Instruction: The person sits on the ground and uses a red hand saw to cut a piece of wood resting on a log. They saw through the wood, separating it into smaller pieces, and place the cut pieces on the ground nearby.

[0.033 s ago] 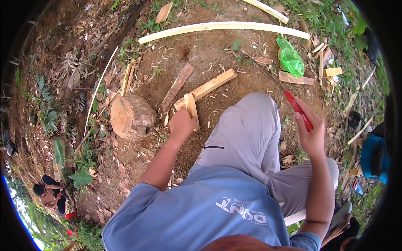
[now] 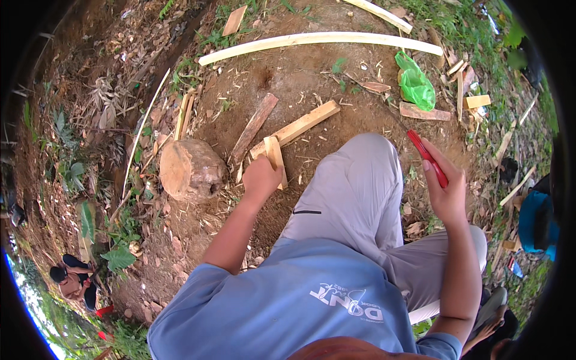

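Note:
My left hand point(image 2: 261, 177) is closed round the lower part of a short, pale wood block point(image 2: 274, 152), which stands tilted against the near end of a longer wooden batten point(image 2: 307, 122) on the dirt. Beside them lies a rough brown board point(image 2: 254, 127). Over by my right knee, my right hand point(image 2: 447, 191) grips a slim red tool point(image 2: 427, 157) that points up and to the left. Its exact kind is not clear; most of its lower end is hidden by my fingers. The tool and the wood block are well apart.
Left of my left hand stands a cut log stump point(image 2: 191, 169). A long pale strip of wood point(image 2: 321, 39) lies across the far side. A green plastic bag point(image 2: 415, 84) rests by a flat board point(image 2: 425, 112). Another person point(image 2: 78, 282) sits at far left.
The whole view has shifted very slightly. Both hands keep their places and their hold on the wood block and the red tool.

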### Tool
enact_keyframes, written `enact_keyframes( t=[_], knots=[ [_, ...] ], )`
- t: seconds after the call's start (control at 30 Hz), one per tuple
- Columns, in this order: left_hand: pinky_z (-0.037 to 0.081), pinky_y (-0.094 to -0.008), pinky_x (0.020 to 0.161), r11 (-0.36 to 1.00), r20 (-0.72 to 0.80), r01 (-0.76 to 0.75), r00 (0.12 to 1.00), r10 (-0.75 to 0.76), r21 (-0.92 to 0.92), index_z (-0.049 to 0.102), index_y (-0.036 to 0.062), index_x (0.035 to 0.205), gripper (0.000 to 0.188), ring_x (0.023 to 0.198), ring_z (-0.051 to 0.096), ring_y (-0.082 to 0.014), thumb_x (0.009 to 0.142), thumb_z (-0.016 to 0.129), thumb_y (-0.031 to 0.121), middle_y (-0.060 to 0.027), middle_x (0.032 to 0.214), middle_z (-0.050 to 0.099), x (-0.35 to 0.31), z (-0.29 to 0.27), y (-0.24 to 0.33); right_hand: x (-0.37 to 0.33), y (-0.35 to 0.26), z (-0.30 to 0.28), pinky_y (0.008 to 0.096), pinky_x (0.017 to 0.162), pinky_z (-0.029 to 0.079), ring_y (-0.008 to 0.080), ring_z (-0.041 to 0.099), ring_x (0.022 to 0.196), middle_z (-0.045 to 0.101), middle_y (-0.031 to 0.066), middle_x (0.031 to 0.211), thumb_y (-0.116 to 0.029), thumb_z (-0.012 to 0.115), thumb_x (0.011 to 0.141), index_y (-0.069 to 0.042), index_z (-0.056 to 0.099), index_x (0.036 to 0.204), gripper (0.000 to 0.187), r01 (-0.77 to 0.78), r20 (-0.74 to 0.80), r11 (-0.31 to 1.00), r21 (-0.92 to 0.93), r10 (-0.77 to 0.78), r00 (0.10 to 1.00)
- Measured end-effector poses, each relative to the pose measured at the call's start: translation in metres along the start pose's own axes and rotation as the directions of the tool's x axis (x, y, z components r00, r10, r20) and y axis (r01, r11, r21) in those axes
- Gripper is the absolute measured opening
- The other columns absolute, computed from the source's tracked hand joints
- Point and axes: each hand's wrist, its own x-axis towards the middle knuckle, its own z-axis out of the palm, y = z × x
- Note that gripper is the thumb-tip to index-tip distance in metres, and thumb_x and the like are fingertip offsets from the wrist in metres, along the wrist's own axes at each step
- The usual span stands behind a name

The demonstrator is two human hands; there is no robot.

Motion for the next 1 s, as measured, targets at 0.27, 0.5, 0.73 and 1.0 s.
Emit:
enact_keyframes(
  t=[0.27,0.5,0.73,1.0],
  knots=[
    [0.061,-0.0483,0.083,1.000,-0.005,0.010,1.000,-0.010,-0.022,0.079,0.0039,0.097,0.040,0.096,0.078,-0.0374,0.090,0.084,0.043,-0.0176,0.099,0.079,0.000,-0.038,0.010,0.000,-0.006,-0.004,0.0356,0.084,0.058,0.0244,0.078,0.090,0.079,0.0251,0.114,-0.007,0.068,0.102,0.000,0.069,0.142,0.041,-0.028,0.027,0.997,0.067,0.026,0.999],
    [0.061,-0.0482,0.087,0.995,-0.181,-0.027,0.982,0.044,0.096,0.078,0.0048,0.105,0.033,0.101,0.076,-0.0325,0.092,0.084,0.034,-0.0157,0.105,0.075,0.074,-0.089,0.007,0.000,-0.007,-0.007,0.0381,0.081,0.059,0.0297,0.080,0.088,0.079,0.0271,0.107,-0.007,0.069,0.101,0.001,0.068,0.142,0.042,-0.006,0.033,0.996,0.094,0.003,0.999],
    [0.057,-0.0513,0.092,0.992,-0.146,-0.089,0.986,0.076,-0.084,0.070,0.0047,0.111,0.036,0.107,0.073,-0.0406,0.091,0.084,0.031,-0.0215,0.109,0.075,0.120,-0.046,-0.024,-0.002,-0.008,-0.006,0.0396,0.083,0.060,0.0372,0.080,0.091,0.078,0.0274,0.110,-0.011,0.071,0.100,0.001,0.071,0.137,0.038,0.025,0.006,0.996,0.082,-0.025,1.000],
    [0.056,-0.0511,0.098,0.994,-0.282,-0.104,0.954,0.106,0.021,0.059,0.0006,0.130,0.061,0.114,0.071,-0.0424,0.085,0.089,0.028,-0.0255,0.119,0.074,0.104,-0.042,-0.009,-0.002,-0.004,-0.010,0.0418,0.077,0.060,0.0408,0.077,0.083,0.077,0.0273,0.102,-0.015,0.073,0.099,-0.004,0.073,0.136,0.038,0.035,-0.012,0.998,0.061,-0.034,0.999]
  ],
)
